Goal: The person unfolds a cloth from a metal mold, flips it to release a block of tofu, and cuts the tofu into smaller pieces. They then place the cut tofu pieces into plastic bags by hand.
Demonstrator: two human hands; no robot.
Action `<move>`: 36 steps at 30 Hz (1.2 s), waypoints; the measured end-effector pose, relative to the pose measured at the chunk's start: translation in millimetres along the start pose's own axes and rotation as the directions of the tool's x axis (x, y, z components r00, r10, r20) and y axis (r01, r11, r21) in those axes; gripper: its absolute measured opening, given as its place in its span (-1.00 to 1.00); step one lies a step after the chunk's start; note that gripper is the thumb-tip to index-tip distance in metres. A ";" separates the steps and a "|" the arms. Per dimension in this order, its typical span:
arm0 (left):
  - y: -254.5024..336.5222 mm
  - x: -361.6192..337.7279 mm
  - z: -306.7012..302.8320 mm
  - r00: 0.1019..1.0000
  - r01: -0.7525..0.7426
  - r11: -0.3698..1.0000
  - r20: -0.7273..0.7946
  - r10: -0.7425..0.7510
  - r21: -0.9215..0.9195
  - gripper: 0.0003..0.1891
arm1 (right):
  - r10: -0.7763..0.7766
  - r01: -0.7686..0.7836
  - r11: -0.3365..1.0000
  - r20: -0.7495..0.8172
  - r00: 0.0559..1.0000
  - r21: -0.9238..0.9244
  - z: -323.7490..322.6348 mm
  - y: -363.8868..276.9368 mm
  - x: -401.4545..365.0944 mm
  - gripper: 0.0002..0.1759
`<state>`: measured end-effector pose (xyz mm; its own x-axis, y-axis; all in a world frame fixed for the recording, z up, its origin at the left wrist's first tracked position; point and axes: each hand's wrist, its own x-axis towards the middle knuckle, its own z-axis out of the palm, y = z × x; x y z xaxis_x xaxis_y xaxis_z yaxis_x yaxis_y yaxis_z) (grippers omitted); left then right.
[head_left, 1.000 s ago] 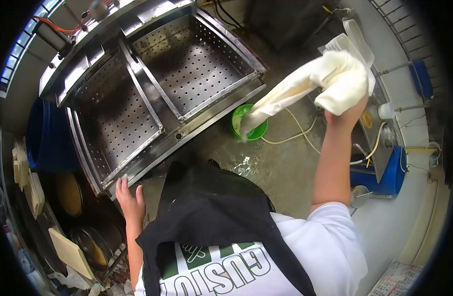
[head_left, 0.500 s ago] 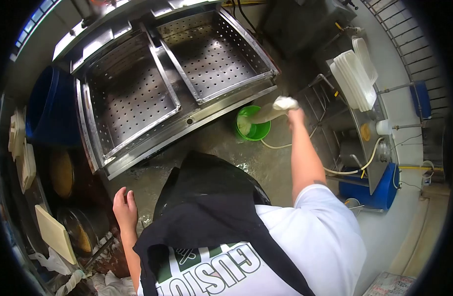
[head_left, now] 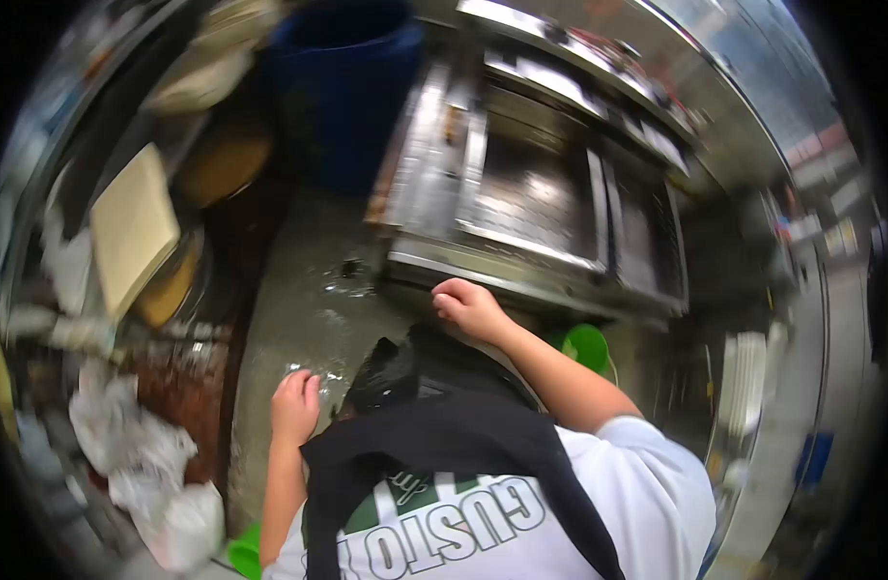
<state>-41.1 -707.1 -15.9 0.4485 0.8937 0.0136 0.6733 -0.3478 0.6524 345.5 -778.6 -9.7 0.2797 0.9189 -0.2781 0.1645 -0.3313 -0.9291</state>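
Observation:
My right hand point(head_left: 470, 309) is in front of the steel unit's lower edge, fingers curled in and nothing visible in them. My left hand point(head_left: 296, 408) hangs over the wet floor point(head_left: 287, 280), loosely bent with the thumb apart, holding nothing I can see. A bright green bucket point(head_left: 586, 346) stands on the floor beyond my right forearm, which partly covers it. The stainless-steel unit point(head_left: 521, 259) has perforated basins point(head_left: 536, 198). I wear a black apron point(head_left: 415, 425) over a white shirt.
A blue barrel point(head_left: 352, 92) stands at the upper left. Along the left are a cream board point(head_left: 135, 227), round pans point(head_left: 224, 164) and white plastic bags point(head_left: 178, 512). White trays point(head_left: 744, 382) stand at the right. Another green object point(head_left: 245, 553) shows at the bottom left.
My view has swung left. My right hand has come away from the green bucket and no longer holds the white, cloth-like thing. My left hand remains low at my side.

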 end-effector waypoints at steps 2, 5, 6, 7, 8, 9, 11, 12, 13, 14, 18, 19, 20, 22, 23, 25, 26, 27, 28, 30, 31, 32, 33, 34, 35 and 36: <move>-19.1 -4.8 -25.6 0.997 0.062 0.998 -0.047 -0.062 -0.020 -0.79 | -0.078 0.086 0.992 0.086 0.993 -0.090 37.9 -40.5 20.1 -0.74; -53.9 -6.0 -40.6 0.980 0.039 0.997 -0.195 -0.051 -0.063 -0.75 | -0.139 0.187 0.962 0.230 0.963 -0.200 87.3 -65.2 42.9 -0.73; -60.7 -3.0 -48.0 0.981 0.065 0.996 -0.181 -0.075 -0.062 -0.75 | -0.158 0.220 0.956 0.290 0.944 -0.196 101.7 -68.3 50.1 -0.73; -66.1 -2.5 -49.6 0.970 0.101 0.993 -0.217 -0.111 -0.059 -0.75 | -0.097 0.199 0.943 0.350 0.932 -0.268 109.9 -70.8 56.5 -0.73; -75.7 2.1 -50.8 0.955 0.155 0.984 -0.243 -0.171 -0.084 -0.76 | -0.030 0.177 0.921 0.392 0.920 -0.347 122.7 -77.6 68.6 -0.74; -86.9 7.7 -51.4 0.939 0.202 0.973 -0.260 -0.225 -0.111 -0.76 | -0.031 0.194 0.915 0.419 0.908 -0.353 136.4 -80.8 85.3 -0.74; -107.7 15.0 -56.2 0.922 0.197 0.977 -0.321 -0.215 -0.088 -0.80 | -0.002 0.233 0.876 0.480 0.877 -0.423 156.2 -81.2 115.8 -0.72; -115.1 17.5 -60.4 0.889 0.265 0.954 -0.347 -0.299 -0.141 -0.80 | -0.032 0.298 0.845 0.515 0.857 -0.444 166.3 -90.1 132.9 -0.72; -123.6 23.2 -62.9 0.858 0.318 0.928 -0.357 -0.369 -0.193 -0.81 | -0.105 0.392 0.809 0.548 0.830 -0.438 175.9 -95.6 154.0 -0.73; -140.0 26.7 -63.8 0.849 0.329 0.914 -0.348 -0.397 -0.239 -0.78 | -0.173 0.469 0.766 0.562 0.809 -0.440 179.3 -99.4 178.2 -0.74; -228.4 31.5 -79.0 0.777 0.463 0.850 -0.347 -0.526 -0.250 -0.73 | -0.384 0.302 0.745 -0.013 0.923 -0.595 129.3 -119.7 332.7 -0.70; -241.4 34.8 -94.1 0.745 0.542 0.813 -0.325 -0.582 -0.214 -0.74 | -0.417 0.206 0.742 -0.198 0.887 -0.638 96.1 -122.5 375.0 -0.68; -274.6 27.6 -95.5 0.711 0.559 0.800 -0.370 -0.598 -0.217 -0.74 | -0.546 0.121 0.639 -0.337 0.767 -0.759 46.6 -78.6 442.3 -0.61; -307.6 19.3 -114.5 0.480 0.731 0.522 -0.211 -0.851 -0.440 -0.71 | -0.084 -0.494 0.527 -0.621 0.780 -0.692 -2.2 -130.8 434.6 -0.53; -310.0 18.6 -128.8 0.344 0.735 0.352 -0.128 -0.930 -0.579 -0.70 | 0.046 -0.598 0.525 -0.682 0.730 -0.605 -44.8 -99.9 452.4 -0.50; -333.4 24.4 -151.6 0.214 0.659 0.193 -0.064 -0.975 -0.727 -0.68 | 0.009 -0.524 0.488 -0.596 0.803 -0.698 -145.3 62.0 527.7 -0.38; -342.7 27.9 -162.2 0.173 0.569 0.063 0.044 -0.984 -0.820 -0.65 | 0.068 -0.506 0.527 -0.560 0.826 -0.682 -168.5 102.4 539.3 -0.37; -345.6 45.9 -176.8 0.156 0.508 0.041 0.045 -0.987 -0.860 -0.62 | 0.128 -0.493 0.567 -0.520 0.844 -0.660 -188.3 137.8 550.0 -0.36; -350.7 67.5 -192.0 0.154 0.453 0.025 0.050 -0.987 -0.891 -0.59 | 0.186 -0.484 0.603 -0.478 0.858 -0.634 -205.7 170.0 560.5 -0.33; -392.1 99.1 -210.0 0.143 0.429 0.007 0.060 -0.988 -0.903 -0.37 | 0.299 -0.634 0.567 -0.586 0.753 -0.526 -148.7 110.7 542.0 -0.34; -407.2 118.7 -220.0 0.170 0.365 -0.019 0.087 -0.982 -0.931 -0.24 | 0.317 -0.662 0.575 -0.614 0.722 -0.481 -139.8 102.7 531.7 -0.35; -419.9 140.5 -228.2 0.207 0.304 -0.041 0.108 -0.972 -0.952 -0.09 | 0.325 -0.669 0.592 -0.627 0.709 -0.450 -134.4 98.9 522.8 -0.35; -432.2 159.0 -238.0 0.316 0.221 -0.062 0.131 -0.940 -0.973 0.09 | 0.326 -0.670 0.614 -0.639 0.697 -0.417 -129.7 96.2 514.9 -0.36; -443.0 180.3 -246.0 0.319 0.122 -0.109 0.143 -0.937 -0.986 0.12 | 0.328 -0.665 0.638 -0.643 0.692 -0.390 -122.9 94.0 506.6 -0.36; -453.2 197.4 -254.6 0.343 0.060 -0.159 0.170 -0.924 -0.985 0.10 | 0.330 -0.660 0.662 -0.652 0.683 -0.357 -116.0 92.6 496.8 -0.37; -463.5 215.0 -261.3 0.358 -0.004 -0.203 0.188 -0.915 -0.979 0.06 | 0.332 -0.652 0.685 -0.658 0.677 -0.325 -106.2 91.3 488.6 -0.37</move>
<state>-410.3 -279.7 -117.4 -0.3449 0.5843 -0.7346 -0.7142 0.3445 0.6093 597.5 -382.6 -204.6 0.8657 0.3711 -0.3359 0.2381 -0.8956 -0.3759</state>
